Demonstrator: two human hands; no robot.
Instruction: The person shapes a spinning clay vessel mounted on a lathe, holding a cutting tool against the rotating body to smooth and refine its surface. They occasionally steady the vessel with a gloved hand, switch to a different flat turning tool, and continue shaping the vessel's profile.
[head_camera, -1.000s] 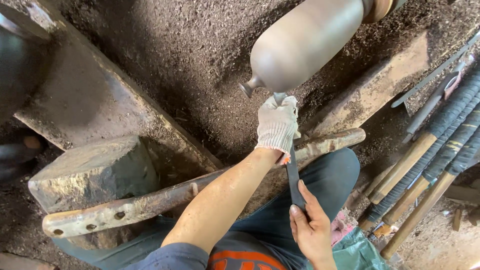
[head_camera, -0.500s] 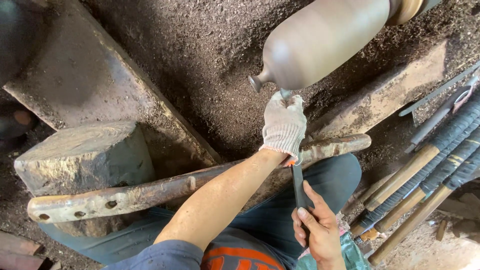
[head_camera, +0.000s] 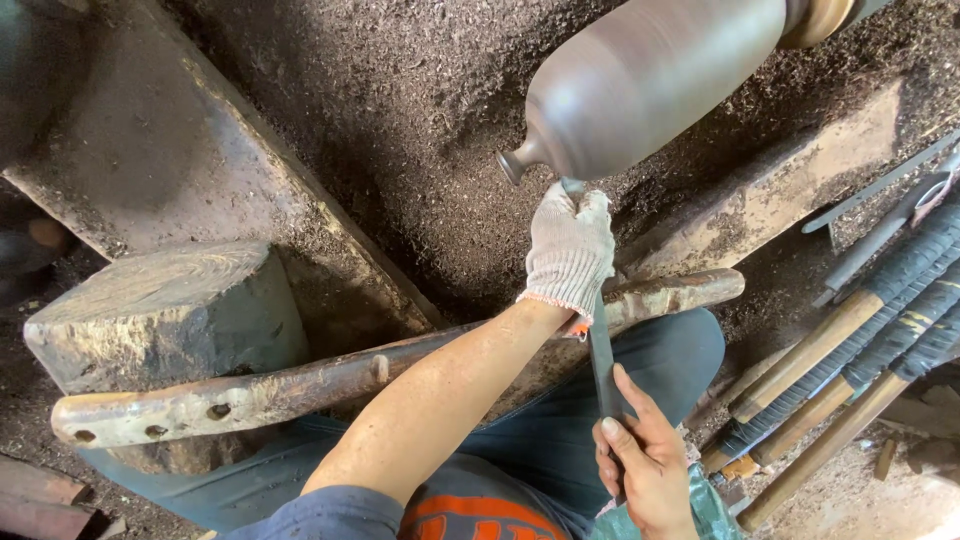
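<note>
Grey-brown wood fills the top of my head view: a vase-shaped workpiece (head_camera: 650, 85) lies sideways on the lathe, its narrow neck and small flared mouth pointing left. My left hand (head_camera: 570, 250), in a knitted white glove, is closed around the front end of a long dark metal turning tool (head_camera: 603, 365), right under the workpiece's shoulder; the tool's tip is hidden between my glove and the wood, so I cannot tell whether it touches. My bare right hand (head_camera: 650, 465) grips the tool's rear part down by my lap, fingers wrapped round it, thumb laid along the shaft. The tool crosses a worn wooden rest bar (head_camera: 300, 385) that runs from lower left to the right. Dark shavings (head_camera: 400, 120) cover the ground beneath. Left of my forearm stands a wooden block (head_camera: 170, 315). On the right lie several long-handled tools (head_camera: 850, 350) with wrapped grips.
</note>
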